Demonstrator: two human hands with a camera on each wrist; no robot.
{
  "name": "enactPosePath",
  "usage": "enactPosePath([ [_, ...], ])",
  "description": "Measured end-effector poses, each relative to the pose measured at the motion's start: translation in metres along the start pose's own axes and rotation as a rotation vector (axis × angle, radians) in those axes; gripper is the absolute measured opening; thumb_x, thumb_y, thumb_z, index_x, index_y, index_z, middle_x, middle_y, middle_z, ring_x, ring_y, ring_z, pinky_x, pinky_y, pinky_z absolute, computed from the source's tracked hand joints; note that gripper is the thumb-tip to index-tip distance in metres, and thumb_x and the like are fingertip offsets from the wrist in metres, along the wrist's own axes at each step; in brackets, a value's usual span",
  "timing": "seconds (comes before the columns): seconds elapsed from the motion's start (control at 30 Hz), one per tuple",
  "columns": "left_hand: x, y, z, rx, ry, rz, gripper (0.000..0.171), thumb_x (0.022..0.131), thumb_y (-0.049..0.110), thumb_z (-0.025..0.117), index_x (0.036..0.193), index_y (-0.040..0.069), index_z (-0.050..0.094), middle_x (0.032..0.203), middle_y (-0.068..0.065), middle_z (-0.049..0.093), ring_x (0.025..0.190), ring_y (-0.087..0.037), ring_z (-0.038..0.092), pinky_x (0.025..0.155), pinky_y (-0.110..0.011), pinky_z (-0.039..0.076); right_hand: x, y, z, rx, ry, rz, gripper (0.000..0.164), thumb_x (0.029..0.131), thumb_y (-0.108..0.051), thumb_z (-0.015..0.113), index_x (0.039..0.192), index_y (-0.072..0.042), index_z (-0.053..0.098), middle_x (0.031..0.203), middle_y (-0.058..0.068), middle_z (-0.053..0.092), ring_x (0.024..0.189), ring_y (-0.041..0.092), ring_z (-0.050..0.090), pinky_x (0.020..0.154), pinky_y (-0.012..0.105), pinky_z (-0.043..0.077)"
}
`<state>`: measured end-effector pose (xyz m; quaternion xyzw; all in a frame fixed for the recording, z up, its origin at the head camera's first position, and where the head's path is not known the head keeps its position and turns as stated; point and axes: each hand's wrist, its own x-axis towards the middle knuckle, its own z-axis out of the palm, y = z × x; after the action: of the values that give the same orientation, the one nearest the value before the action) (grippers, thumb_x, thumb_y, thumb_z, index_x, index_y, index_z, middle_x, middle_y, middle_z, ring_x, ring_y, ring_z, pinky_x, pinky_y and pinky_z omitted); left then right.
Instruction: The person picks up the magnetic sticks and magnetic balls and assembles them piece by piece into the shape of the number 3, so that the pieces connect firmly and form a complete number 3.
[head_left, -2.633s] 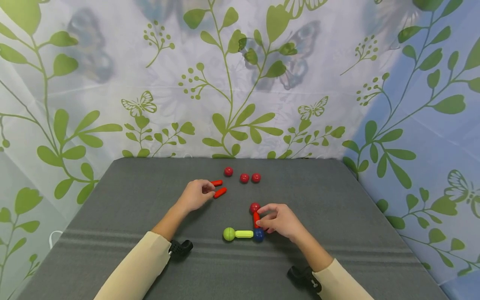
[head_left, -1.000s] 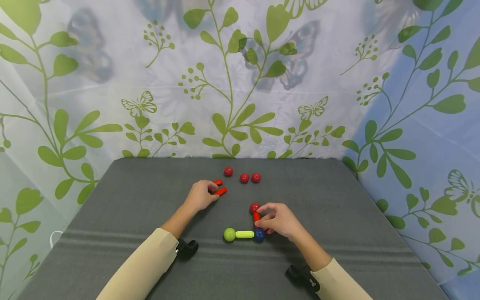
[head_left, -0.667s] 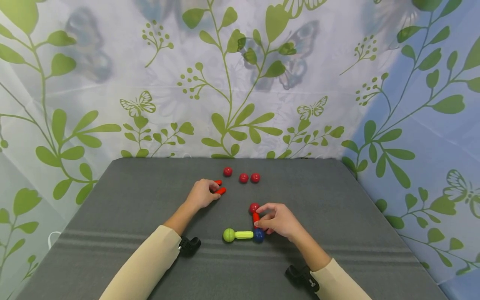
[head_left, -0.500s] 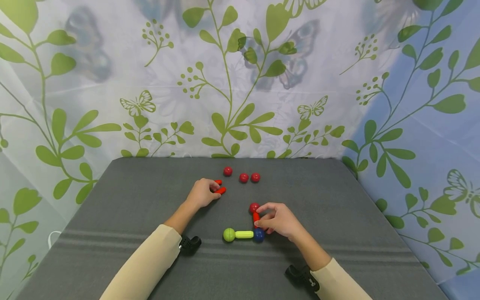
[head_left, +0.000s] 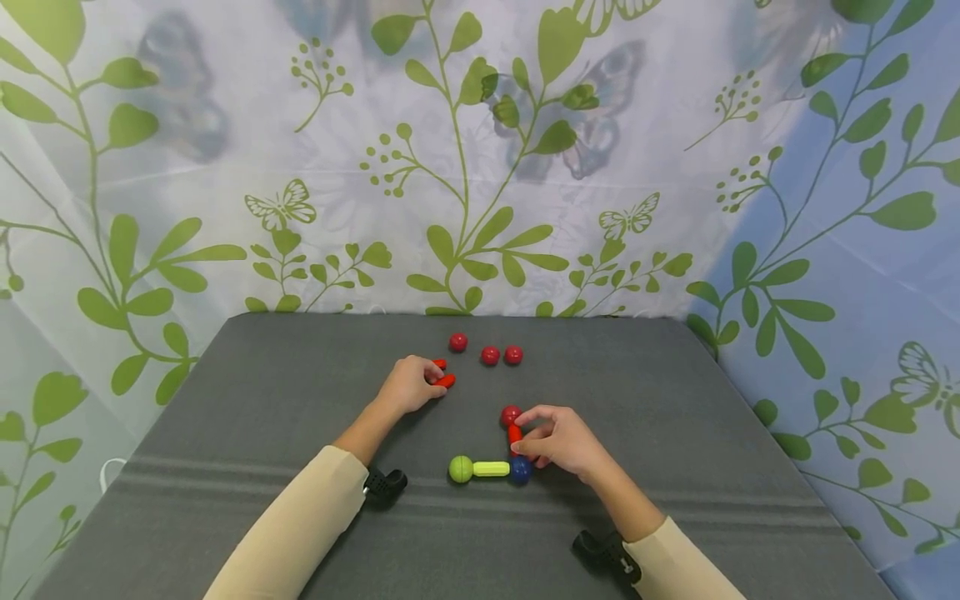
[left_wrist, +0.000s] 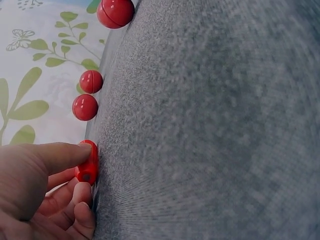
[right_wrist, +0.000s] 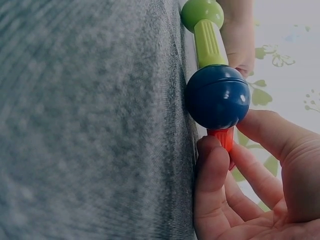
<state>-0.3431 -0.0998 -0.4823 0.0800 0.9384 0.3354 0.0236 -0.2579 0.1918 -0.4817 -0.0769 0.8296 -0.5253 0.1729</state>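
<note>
My left hand (head_left: 408,386) pinches a short red stick (left_wrist: 88,162) between thumb and fingers, low at the cloth. A second red stick (head_left: 440,364) lies just beyond it, partly hidden by the fingers. My right hand (head_left: 561,439) holds another red stick (head_left: 515,437) with thumb and fingertips. That stick joins a red ball (head_left: 512,416) at its far end to a dark blue ball (right_wrist: 218,97) at its near end. From the blue ball a yellow-green stick (head_left: 491,469) runs left to a green ball (head_left: 461,469), so the joined parts make an L.
Three loose red balls, a left one (head_left: 458,342), a middle one (head_left: 490,356) and a right one (head_left: 513,355), sit toward the back of the grey cloth-covered table (head_left: 637,367). A leaf-patterned curtain (head_left: 337,150) hangs behind and at the sides.
My left hand has moved a little to the right, and its thumb and fingers have come onto the nearer red stick. The right hand has stayed at the joined pieces.
</note>
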Motion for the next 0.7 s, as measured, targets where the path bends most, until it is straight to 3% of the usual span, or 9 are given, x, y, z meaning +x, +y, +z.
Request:
enactPosePath([
  [0.47, -0.001, 0.008, 0.001, 0.011, -0.027, -0.028, 0.020, 0.086, 0.020, 0.084, 0.101, 0.008, 0.079, 0.094, -0.003, 0.074, 0.083, -0.017, 0.064, 0.074, -0.033, 0.054, 0.000, -0.002, -0.001, 0.000, -0.004, 0.015, 0.040, 0.083, -0.020, 0.086, 0.117, -0.007, 0.070, 0.090, 0.009, 0.078, 0.072, 0.020, 0.070, 0.064, 0.037, 0.060],
  [0.7, -0.001, 0.011, 0.003, -0.035, -0.033, -0.014, 0.016, 0.087, 0.018, 0.082, 0.100, 0.009, 0.079, 0.088, -0.002, 0.073, 0.080, -0.015, 0.063, 0.074, -0.031, 0.053, 0.000, -0.002, -0.001, 0.002, 0.002, 0.018, 0.040, 0.082, -0.020, 0.086, 0.117, -0.007, 0.070, 0.089, 0.008, 0.077, 0.070, 0.020, 0.069, 0.063, 0.036, 0.060],
])
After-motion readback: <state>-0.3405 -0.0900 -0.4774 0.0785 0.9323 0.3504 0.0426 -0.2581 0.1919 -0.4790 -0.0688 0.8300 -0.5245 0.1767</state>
